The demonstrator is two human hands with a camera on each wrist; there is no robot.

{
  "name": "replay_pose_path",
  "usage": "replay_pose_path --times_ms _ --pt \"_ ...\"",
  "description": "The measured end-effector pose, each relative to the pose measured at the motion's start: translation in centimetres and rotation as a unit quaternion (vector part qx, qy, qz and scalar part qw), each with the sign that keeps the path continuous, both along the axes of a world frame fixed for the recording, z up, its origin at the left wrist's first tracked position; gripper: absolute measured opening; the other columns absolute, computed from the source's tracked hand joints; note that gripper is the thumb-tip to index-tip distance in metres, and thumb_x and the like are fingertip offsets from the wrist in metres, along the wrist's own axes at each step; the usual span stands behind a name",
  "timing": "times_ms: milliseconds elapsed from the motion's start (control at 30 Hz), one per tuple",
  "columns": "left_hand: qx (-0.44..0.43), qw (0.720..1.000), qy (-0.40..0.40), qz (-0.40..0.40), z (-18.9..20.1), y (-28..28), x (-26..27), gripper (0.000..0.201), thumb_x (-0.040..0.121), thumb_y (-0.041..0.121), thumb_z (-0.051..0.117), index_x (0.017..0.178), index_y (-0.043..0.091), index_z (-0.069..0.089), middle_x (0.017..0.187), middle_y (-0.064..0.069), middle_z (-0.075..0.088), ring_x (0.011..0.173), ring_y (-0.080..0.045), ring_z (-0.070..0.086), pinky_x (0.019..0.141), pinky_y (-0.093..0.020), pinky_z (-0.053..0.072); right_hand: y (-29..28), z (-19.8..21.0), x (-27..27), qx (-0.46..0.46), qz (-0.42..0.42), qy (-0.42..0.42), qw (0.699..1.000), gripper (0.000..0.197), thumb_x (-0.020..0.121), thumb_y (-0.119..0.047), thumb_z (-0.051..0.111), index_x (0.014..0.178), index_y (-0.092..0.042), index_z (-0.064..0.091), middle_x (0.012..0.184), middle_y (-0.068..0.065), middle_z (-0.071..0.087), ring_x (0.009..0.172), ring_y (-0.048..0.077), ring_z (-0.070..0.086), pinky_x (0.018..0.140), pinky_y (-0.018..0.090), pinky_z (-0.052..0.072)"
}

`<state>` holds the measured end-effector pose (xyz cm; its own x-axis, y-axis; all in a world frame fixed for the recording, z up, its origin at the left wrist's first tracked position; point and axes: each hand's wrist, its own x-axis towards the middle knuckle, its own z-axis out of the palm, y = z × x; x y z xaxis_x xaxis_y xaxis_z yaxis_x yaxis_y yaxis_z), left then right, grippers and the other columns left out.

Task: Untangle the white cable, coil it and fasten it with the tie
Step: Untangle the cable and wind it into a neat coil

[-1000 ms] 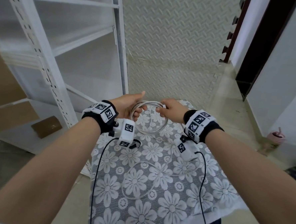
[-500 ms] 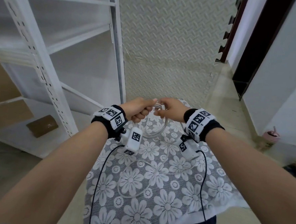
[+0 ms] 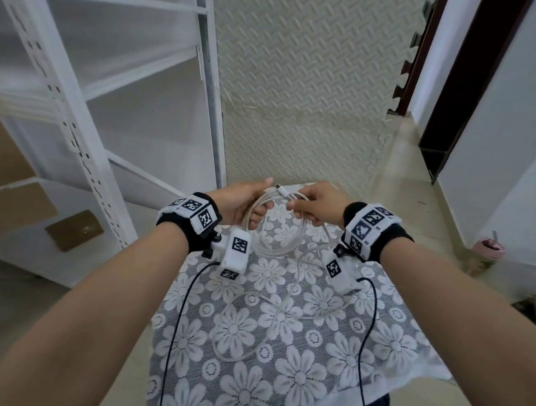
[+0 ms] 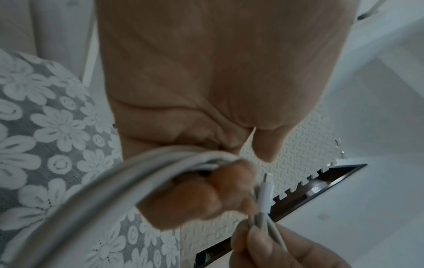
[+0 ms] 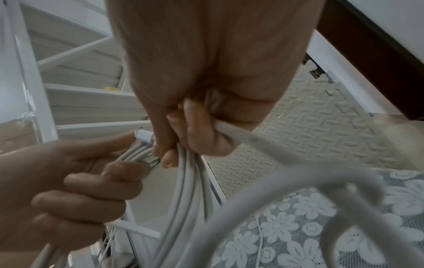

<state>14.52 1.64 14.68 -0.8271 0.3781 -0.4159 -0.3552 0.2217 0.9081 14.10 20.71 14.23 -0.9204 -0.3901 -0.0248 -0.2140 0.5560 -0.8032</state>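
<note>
The white cable (image 3: pixel 274 234) hangs as a coil of several loops between my two hands, above the far end of the table. My left hand (image 3: pixel 250 208) curls its fingers round the coil's left side, where the bundled strands (image 4: pixel 119 188) pass under the fingers. My right hand (image 3: pixel 310 205) grips the top right of the coil, with the strands (image 5: pixel 190 199) running down from its fingers. A white plug (image 3: pixel 281 188) sticks up between the hands, also visible as plug (image 4: pixel 266 194) and plug (image 5: pixel 144 136). A loose tail of cable (image 3: pixel 245 352) lies on the cloth. I cannot make out a tie.
The small table wears a grey cloth with white lace flowers (image 3: pixel 297 377). A white metal shelf rack (image 3: pixel 76 128) stands at the left with cardboard boxes (image 3: pixel 12 206) beside it. A patterned foam mat (image 3: pixel 299 79) leans ahead. A pink cup (image 3: pixel 490 247) sits on the floor at right.
The hands have drawn slightly apart. The left hand's fist has loosened round the coil, the loops hang lower and wider, and the plug end now stands up between the hands.
</note>
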Motion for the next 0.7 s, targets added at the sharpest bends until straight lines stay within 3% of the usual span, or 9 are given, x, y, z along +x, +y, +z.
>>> replay_pose_path --times_ms 133,200,300,400,500,567,700 --pt "-0.021 0.999 0.004 -0.024 0.6 0.4 0.0 0.065 0.090 0.068 0.031 0.076 0.009 0.054 0.052 0.002 0.038 0.042 -0.011 0.036 0.043 -0.019 0.036 -0.8 0.0 -0.1 0.057 0.026 0.019 0.998 0.031 0.089 -0.024 0.063 0.061 -0.015 0.057 0.039 -0.012 0.050 0.040 0.008 0.042 0.045 0.020 0.038" --pt "-0.045 0.998 -0.007 -0.040 0.8 0.6 0.1 0.065 0.088 0.070 0.031 0.071 0.011 0.051 0.049 0.003 0.037 0.039 -0.009 0.034 0.042 -0.018 0.032 -1.0 0.1 -0.2 0.088 0.038 0.034 0.995 0.030 0.089 -0.029 0.063 0.066 -0.011 0.062 0.044 -0.011 0.052 0.046 0.013 0.045 0.047 0.022 0.040" --pt "-0.089 0.994 -0.020 -0.063 1.4 1.0 0.6 0.062 0.089 0.069 0.032 0.064 0.014 0.047 0.043 0.007 0.033 0.034 -0.005 0.027 0.039 -0.015 0.024 -1.3 0.1 -0.3 0.107 0.050 0.045 0.992 0.034 0.089 -0.031 0.062 0.078 0.001 0.065 0.059 0.005 0.056 0.051 0.019 0.048 0.050 0.026 0.041" --pt "-0.110 0.992 -0.006 -0.067 2.1 1.6 1.2 0.059 0.093 0.062 0.032 0.064 0.013 0.046 0.038 0.008 0.037 0.030 -0.003 0.029 0.036 -0.013 0.023 -1.5 0.4 -0.3 0.126 0.057 0.054 0.989 0.034 0.089 -0.030 0.061 0.078 0.002 0.064 0.061 0.008 0.057 0.046 0.014 0.047 0.047 0.022 0.040" --pt "-0.132 0.988 0.004 -0.078 2.4 1.6 1.2 0.057 0.096 0.056 0.033 0.084 0.005 0.053 0.040 0.006 0.044 0.032 -0.004 0.039 0.035 -0.013 0.034 -1.8 0.9 -0.2 0.157 0.072 0.064 0.983 0.032 0.090 -0.026 0.062 0.063 -0.009 0.059 0.052 -0.002 0.051 0.034 0.001 0.041 0.041 0.014 0.037" --pt "-0.142 0.987 0.001 -0.080 2.2 1.6 1.1 0.059 0.095 0.059 0.033 0.095 0.004 0.054 0.043 0.005 0.046 0.034 -0.005 0.041 0.036 -0.014 0.036 -2.1 1.1 -0.1 0.179 0.087 0.070 0.977 0.034 0.089 -0.025 0.062 0.058 -0.014 0.056 0.051 -0.004 0.050 0.032 0.000 0.041 0.040 0.011 0.035" --pt "-0.130 0.989 0.008 -0.069 1.4 1.8 1.0 0.063 0.093 0.063 0.024 0.084 0.009 0.054 0.038 0.011 0.032 0.031 -0.001 0.023 0.035 -0.012 0.020 -2.2 1.2 -0.1 0.172 0.094 0.071 0.978 0.034 0.090 -0.025 0.062 0.058 -0.016 0.055 0.053 -0.005 0.053 0.032 -0.001 0.042 0.040 0.010 0.035"
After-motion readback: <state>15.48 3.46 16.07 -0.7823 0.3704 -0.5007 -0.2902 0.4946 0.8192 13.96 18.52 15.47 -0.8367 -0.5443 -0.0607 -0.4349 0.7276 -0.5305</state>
